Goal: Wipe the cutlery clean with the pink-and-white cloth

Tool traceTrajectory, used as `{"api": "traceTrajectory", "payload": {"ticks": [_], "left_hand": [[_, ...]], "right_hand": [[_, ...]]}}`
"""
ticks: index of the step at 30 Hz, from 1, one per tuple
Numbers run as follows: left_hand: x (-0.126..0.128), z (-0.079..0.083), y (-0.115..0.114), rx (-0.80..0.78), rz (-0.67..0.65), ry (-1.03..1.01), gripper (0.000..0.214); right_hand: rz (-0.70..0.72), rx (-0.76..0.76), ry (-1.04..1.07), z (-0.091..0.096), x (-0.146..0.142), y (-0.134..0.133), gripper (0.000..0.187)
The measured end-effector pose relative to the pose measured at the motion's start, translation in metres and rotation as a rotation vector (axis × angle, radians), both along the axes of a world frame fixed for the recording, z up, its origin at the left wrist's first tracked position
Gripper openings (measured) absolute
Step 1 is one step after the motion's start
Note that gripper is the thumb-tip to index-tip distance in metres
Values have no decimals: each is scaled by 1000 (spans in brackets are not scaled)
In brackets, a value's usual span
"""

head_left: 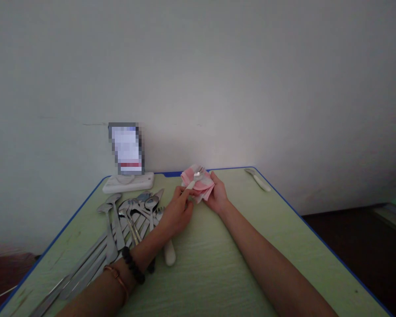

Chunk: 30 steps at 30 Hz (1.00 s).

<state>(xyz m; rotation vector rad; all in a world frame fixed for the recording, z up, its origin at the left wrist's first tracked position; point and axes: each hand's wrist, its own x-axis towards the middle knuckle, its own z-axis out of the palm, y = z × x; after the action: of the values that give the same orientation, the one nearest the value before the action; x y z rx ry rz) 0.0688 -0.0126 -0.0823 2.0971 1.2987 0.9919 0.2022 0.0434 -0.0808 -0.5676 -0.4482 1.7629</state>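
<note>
My left hand (pixel 177 210) pinches the white handle of a small spoon (pixel 195 178), whose metal bowl lies on a pink-and-white cloth (pixel 199 184). My right hand (pixel 218 195) cups that folded cloth from the right and below. Both hands meet near the far middle of the light green table (pixel 218 264). A dark bead bracelet and a thin bangle circle my left wrist.
Several metal spoons and forks (pixel 125 220) lie heaped at the table's left, one white-handled piece (pixel 169 255) under my left forearm. Another white-handled utensil (pixel 258 178) lies at the far right corner. A phone on a white stand (pixel 128 181) leans at the wall.
</note>
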Motion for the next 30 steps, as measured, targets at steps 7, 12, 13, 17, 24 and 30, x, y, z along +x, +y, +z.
{"api": "traceTrajectory", "payload": {"ticks": [7, 12, 13, 17, 24, 30], "left_hand": [[-1, -1, 1, -65, -56, -74, 35], [-2, -2, 2, 17, -52, -24, 27], [-3, -2, 2, 27, -52, -19, 26], [-3, -4, 4, -3, -98, -12, 27], [-3, -1, 1, -46, -202, 43, 27], [-1, 1, 0, -53, -228, 110, 26]], "right_hand": [[49, 121, 22, 4, 4, -8, 62], [-48, 66, 23, 0, 7, -3, 38], [-52, 70, 19, -2, 7, -2, 32], [64, 90, 22, -5, 6, -2, 21], [123, 131, -70, -3, 2, -10, 10], [39, 142, -148, -8, -2, -7, 10]]}}
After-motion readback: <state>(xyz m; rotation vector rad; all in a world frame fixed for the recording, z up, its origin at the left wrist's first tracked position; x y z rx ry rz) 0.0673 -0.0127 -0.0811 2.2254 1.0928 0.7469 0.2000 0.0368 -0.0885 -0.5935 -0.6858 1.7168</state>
